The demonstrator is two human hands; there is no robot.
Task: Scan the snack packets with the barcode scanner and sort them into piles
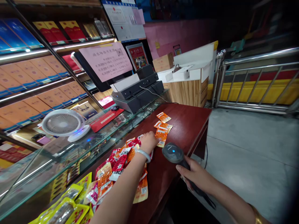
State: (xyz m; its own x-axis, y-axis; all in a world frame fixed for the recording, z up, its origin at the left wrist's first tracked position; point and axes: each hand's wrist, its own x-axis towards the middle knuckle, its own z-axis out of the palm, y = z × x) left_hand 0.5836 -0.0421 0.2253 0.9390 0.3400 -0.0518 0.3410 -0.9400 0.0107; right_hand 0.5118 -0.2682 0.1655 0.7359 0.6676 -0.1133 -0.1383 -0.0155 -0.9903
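My right hand (196, 174) is wrapped round the handle of a dark barcode scanner (173, 153), its head showing a small blue light over the table's near edge. My left hand (149, 141), with a pale bangle at the wrist, has its fingers curled at the edge of an orange snack packet (161, 135); the fingertips are partly hidden. That packet overlaps others, and another orange packet (163, 117) lies just beyond. Under my left forearm spreads a pile of red and orange snack packets (120, 161). Larger yellow packets (67, 210) lie at the lower left.
The packets lie on a dark red wooden table (187, 116) against a glass display case (42, 169). On the case stand a white fan (62, 123), a red folder (106, 119) and dark cash-register equipment (140, 93). A metal railing (254, 84) stands at the right.
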